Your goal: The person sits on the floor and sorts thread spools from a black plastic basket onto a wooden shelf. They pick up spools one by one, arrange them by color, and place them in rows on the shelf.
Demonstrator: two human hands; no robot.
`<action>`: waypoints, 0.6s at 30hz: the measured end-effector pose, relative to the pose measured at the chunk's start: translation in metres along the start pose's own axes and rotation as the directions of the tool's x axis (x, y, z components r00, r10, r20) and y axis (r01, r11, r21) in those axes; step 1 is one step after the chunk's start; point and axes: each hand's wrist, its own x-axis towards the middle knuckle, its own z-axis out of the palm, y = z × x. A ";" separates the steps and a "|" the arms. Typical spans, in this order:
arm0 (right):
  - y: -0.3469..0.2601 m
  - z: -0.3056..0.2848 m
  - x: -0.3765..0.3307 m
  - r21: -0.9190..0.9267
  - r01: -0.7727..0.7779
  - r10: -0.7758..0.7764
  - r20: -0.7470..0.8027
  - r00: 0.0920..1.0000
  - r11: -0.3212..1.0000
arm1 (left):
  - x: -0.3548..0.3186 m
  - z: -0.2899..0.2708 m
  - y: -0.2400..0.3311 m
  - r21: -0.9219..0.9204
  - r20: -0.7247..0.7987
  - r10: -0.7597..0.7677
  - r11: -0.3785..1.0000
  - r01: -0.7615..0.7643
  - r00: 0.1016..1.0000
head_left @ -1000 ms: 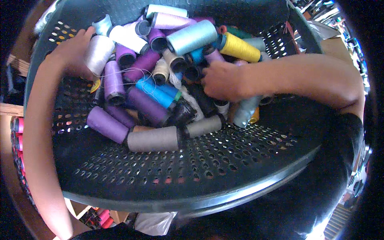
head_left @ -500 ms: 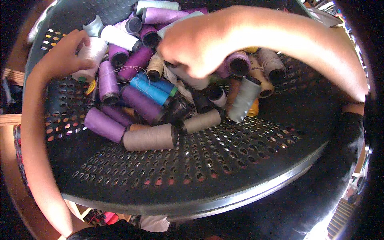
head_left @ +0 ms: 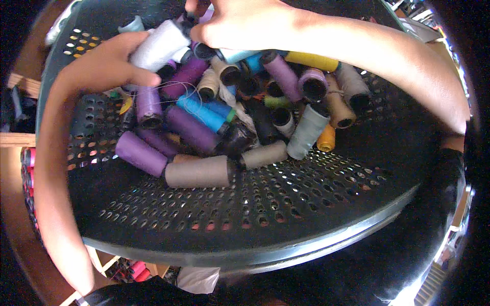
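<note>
My left hand [head_left: 120,61] is closed round a white thread spool [head_left: 161,46], held tilted above the pile with the thumb along its lower side. At the far side of the basket, my right hand [head_left: 240,23] is closed with its fingers about a purple thread spool [head_left: 206,14] with a dark end, partly hidden by the hand. Below lie several more spools: purple [head_left: 140,153], blue [head_left: 204,112], taupe [head_left: 198,172], pale grey-green [head_left: 309,131] and yellow [head_left: 314,60]. A loose white thread loops over the purple and blue ones.
The spools lie in a large black perforated basket [head_left: 245,204] with a thick shiny rim [head_left: 255,259]. Wooden shelving [head_left: 18,140] stands at the left. Below the rim are a white plastic bag [head_left: 199,279] and some red spools [head_left: 138,270].
My left hand has lifted the white spool and moved right with it. My right hand has moved up and away, uncovering spools in the middle of the pile.
</note>
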 end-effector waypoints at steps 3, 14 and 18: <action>0.019 0.020 0.025 -0.116 -0.014 0.024 0.080 0.997 0.993 | -0.038 -0.015 -0.008 0.261 -0.168 -0.094 0.956 0.137 0.981; 0.052 0.043 -0.049 -0.454 0.594 0.277 0.887 0.369 0.664 | -0.018 -0.014 -0.025 0.421 -0.231 0.159 0.906 -0.049 0.960; 0.035 0.019 -0.011 -0.395 0.457 0.242 0.902 0.356 0.797 | -0.013 -0.017 -0.020 0.364 -0.188 0.069 0.931 0.004 0.980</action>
